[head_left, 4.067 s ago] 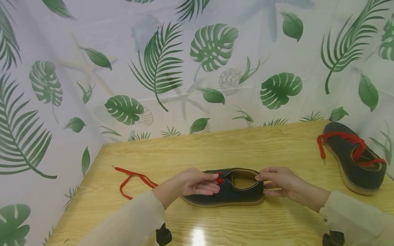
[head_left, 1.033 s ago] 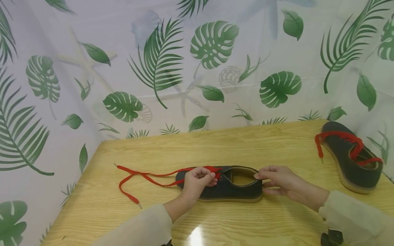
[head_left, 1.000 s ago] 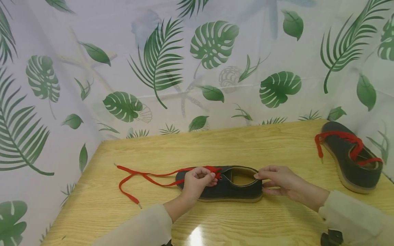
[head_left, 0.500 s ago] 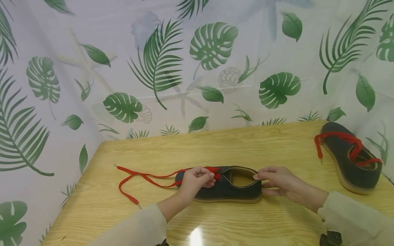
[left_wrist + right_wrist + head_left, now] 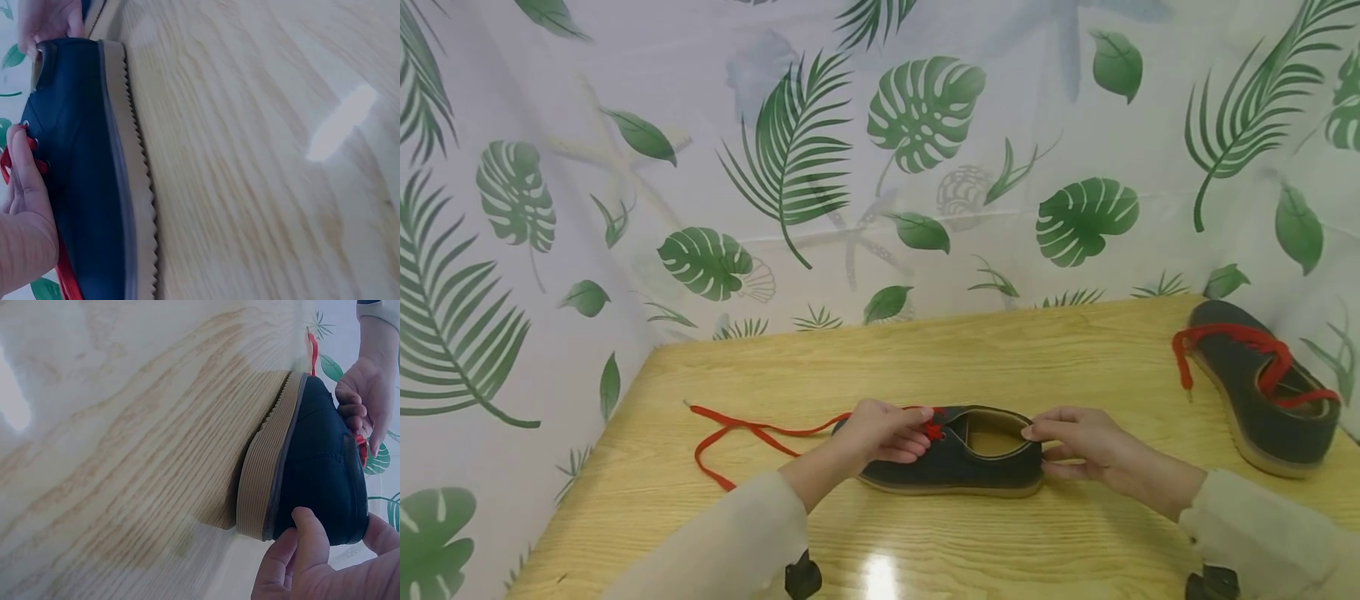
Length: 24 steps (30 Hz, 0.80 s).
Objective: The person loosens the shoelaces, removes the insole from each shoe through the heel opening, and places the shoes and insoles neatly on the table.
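Observation:
A dark navy shoe with red laces lies sideways on the table, toe to the left. At its heel, my right hand grips the collar, thumb at the rim and fingers against the back; the right wrist view shows those fingertips on the shoe. Over the lacing, my left hand touches the red shoelace by the eyelets, its thumb extended and fingers loosely bent. In the left wrist view, the left hand lies along the upper beside the eyelets. It hides part of the lacing and toe.
Two loose lace ends trail across the wooden table to the left. A second navy shoe, also red-laced, stands at the right edge by the leaf-print cloth, which hangs behind and along the sides.
The left hand's bunched fingers have loosened and straightened over the lacing, and its forearm now covers part of the trailing lace. The right hand has stayed on the heel; the shoe has barely moved.

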### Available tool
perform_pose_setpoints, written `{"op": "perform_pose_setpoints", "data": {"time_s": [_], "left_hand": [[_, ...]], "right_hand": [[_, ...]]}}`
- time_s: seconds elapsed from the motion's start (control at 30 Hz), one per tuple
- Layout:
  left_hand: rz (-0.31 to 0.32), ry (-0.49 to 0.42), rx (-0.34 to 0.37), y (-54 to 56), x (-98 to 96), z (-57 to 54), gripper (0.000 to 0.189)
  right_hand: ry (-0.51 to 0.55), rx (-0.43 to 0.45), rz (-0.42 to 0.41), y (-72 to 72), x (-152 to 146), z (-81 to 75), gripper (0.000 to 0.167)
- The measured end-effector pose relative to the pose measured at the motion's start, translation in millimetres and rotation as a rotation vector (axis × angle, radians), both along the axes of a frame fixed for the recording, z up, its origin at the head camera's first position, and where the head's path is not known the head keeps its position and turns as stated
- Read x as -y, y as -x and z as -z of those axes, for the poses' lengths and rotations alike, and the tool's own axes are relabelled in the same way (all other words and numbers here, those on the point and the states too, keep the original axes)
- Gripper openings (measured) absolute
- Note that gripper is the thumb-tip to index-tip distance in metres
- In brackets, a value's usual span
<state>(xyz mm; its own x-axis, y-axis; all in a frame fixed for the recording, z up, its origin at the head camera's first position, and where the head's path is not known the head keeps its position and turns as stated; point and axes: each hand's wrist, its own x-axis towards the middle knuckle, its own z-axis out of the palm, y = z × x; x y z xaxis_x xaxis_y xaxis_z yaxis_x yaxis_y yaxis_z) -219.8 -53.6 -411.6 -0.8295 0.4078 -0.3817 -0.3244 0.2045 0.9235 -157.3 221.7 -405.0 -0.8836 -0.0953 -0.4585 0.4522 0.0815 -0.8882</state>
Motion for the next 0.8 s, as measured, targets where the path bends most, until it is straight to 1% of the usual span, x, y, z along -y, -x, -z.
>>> {"op": "perform_pose_setpoints", "data": {"time_s": [0.03, 0.1, 0.2, 0.3, 0.4, 0.53, 0.6, 0.7, 0.8], "left_hand": [[-0.009, 0.005, 0.011, 0.1, -1.6, -0.9, 0.028], [-0.008, 0.009, 0.014, 0.2, -3.6, -2.6, 0.024], [0.009, 0.021, -0.022, -0.4, -4.4, -4.2, 0.020], [0.005, -0.005, -0.059, -1.8, -2.8, -2.4, 0.017], [-0.027, -0.068, -0.097, -4.5, -1.7, 2.9, 0.015], [-0.089, -0.181, -0.140, -10.1, -2.1, 12.5, 0.012], [-0.119, -0.218, -0.159, -12.7, -2.7, 17.1, 0.011], [-0.152, -0.252, -0.179, -15.7, -3.4, 21.7, 0.010], [-0.156, -0.271, -0.209, -17.1, -3.2, 25.6, 0.009]], "right_hand": [[0.000, -0.001, -0.002, 0.0, 0, 0.2, 0.017], [0.004, -0.003, -0.005, 0.0, 1, 0.6, 0.016], [0.010, -0.003, -0.008, 0.4, 1, 1.2, 0.014], [0.014, 0.000, -0.013, 0.6, 0, 1.6, 0.019], [0.018, -0.001, -0.021, 0.8, -2, 1.9, 0.025], [0.022, -0.001, -0.030, 0.8, -3, 2.1, 0.028], [0.021, 0.002, -0.029, 0.7, -4, 2.1, 0.029], [0.018, 0.003, -0.027, 0.4, -4, 2.1, 0.033], [0.021, 0.003, -0.021, 0.1, -4, 2.3, 0.030]]}}
